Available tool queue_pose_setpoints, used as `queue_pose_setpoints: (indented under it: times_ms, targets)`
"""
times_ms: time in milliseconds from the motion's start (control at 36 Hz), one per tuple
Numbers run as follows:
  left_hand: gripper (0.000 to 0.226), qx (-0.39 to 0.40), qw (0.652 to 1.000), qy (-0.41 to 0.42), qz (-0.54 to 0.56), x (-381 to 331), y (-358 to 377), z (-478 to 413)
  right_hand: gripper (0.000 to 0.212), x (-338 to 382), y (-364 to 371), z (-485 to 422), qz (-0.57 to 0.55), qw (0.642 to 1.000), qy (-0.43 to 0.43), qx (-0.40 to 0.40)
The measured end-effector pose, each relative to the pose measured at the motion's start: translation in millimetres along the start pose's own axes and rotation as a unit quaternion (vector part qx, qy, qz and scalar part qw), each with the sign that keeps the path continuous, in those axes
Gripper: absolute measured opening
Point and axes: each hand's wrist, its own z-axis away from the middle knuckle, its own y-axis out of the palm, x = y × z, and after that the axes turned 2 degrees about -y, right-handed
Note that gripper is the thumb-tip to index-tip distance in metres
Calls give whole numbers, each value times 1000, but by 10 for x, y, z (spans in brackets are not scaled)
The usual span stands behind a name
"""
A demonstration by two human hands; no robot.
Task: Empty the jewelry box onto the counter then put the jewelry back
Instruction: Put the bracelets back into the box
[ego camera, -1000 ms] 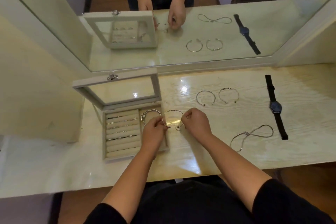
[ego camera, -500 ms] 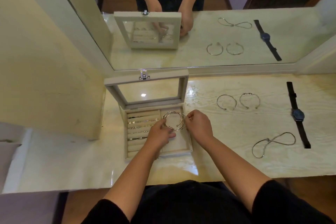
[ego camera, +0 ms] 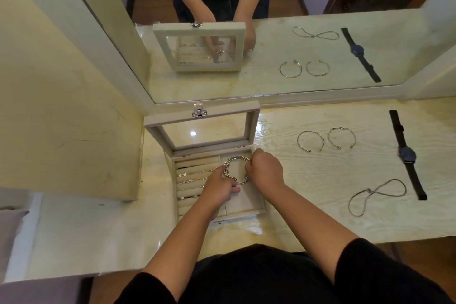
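The pale surface (ego camera: pixel 308 180) carries the open box (ego camera: pixel 256 210) at my left, its lid (ego camera: pixel 202 116) standing up. My left hand (ego camera: pixel 219 186) and right hand (ego camera: pixel 265 170) meet over the box's right compartment, beside the ring rolls. Well to the right lie a black watch (ego camera: pixel 407 154), a looped necklace (ego camera: pixel 377 191) and two bangles (ego camera: pixel 309 131). Between my hands, pinched from either side, is a stack of bangles (ego camera: pixel 234 159); whether it touches the lining I cannot tell.

The open jewelry box (ego camera: pixel 246 211) sits left on the counter (ego camera: pixel 308 217); two bangles (ego camera: pixel 310 140), a watch (ego camera: pixel 407 155) and a necklace (ego camera: pixel 375 196) lie right.
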Motion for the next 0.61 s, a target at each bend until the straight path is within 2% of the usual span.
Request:
queue_pose_setpoints:
  times_ms: [306, 611]
  targets:
    - [47, 1, 1000, -2, -1, -18, -18, -5, 18, 22, 89, -33, 103, 993, -57, -9]
    - [49, -22, 999, 9, -35, 15, -8, -39, 16, -18, 79, 16, 106, 990, -93, -6]
